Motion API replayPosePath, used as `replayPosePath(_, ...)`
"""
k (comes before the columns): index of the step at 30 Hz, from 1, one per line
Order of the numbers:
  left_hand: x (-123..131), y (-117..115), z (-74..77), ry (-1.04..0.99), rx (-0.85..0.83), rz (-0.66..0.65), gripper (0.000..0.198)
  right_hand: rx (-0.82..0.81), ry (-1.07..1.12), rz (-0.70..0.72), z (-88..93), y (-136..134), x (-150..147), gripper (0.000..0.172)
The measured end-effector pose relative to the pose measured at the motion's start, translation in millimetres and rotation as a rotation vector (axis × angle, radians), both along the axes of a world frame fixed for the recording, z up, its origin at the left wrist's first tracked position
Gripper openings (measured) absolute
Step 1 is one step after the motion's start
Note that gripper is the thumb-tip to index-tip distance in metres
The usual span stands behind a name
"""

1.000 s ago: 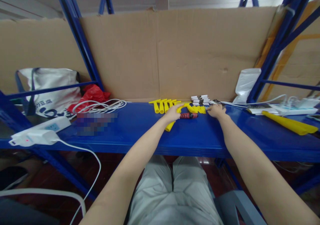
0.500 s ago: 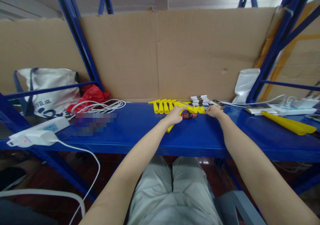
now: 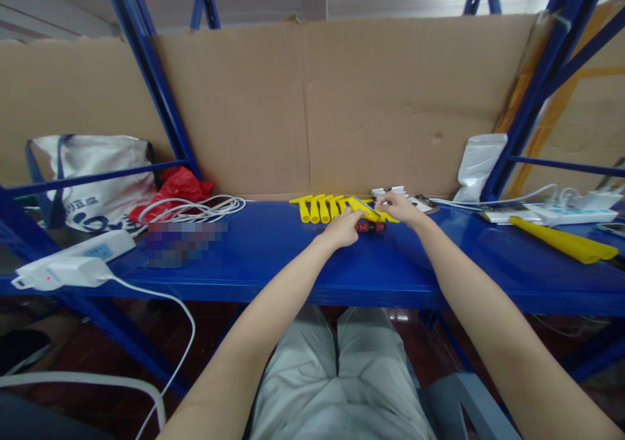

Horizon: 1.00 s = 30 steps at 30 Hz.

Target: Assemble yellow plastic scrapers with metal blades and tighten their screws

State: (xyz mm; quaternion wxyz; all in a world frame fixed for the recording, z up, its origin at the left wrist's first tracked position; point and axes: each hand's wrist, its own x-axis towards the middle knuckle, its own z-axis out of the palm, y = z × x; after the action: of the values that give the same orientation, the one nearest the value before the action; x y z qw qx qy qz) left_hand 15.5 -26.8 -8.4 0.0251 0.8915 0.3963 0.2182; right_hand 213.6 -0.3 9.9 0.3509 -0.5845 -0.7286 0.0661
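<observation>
My left hand is closed around a yellow T-shaped plastic tool, whose head carries a thin grey strip. Its handle is mostly hidden under that hand. Close by on the right, my right hand is at the far end of the tool's head, fingers pinched; what they hold is too small to make out. A red and black screwdriver lies just below both hands. Several more yellow T-shaped tools lie in a row to the left. Small yellow pieces are partly covered by my right hand.
White packets with dark bands stand behind my right hand, before a cardboard wall. A rolled yellow sheet and a power strip lie right. Coiled white cable and another power strip lie left on the blue shelf.
My right hand has moved left and slightly up, from beside the small yellow pieces to the tool's head. The tool in my left hand has turned, and its handle no longer shows below the hand.
</observation>
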Motion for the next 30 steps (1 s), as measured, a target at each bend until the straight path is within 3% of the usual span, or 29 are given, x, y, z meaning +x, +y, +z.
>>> replayPosePath(4,-0.7,-2.5,1.7,0.026,-0.001,0.006,0.057,0.043,0.052,0.139,-3.3,-1.3,-16.4,0.008)
replayPosePath(15,-2.0,-4.8,4.1,0.045,0.0,0.01,0.059,0.086,-0.059,0.2,-2.0,-2.4,-14.9,0.009)
replayPosePath(19,-2.7,-5.8,4.7,0.061,0.0,0.013,0.058,0.052,0.028,0.135,-4.9,-5.2,-16.6,0.004)
replayPosePath(24,-3.5,-3.6,4.1,0.042,0.017,-0.007,0.061,-0.054,0.253,-0.037,-4.3,-12.2,-21.7,0.022)
replayPosePath(28,-4.0,0.7,3.0,-0.007,0.02,-0.025,0.059,-0.147,0.259,0.001,-0.6,-14.0,-18.9,0.02)
replayPosePath(30,-4.5,2.4,2.9,-0.024,0.02,-0.035,0.059,-0.192,0.243,0.057,0.0,-13.7,-15.3,0.027)
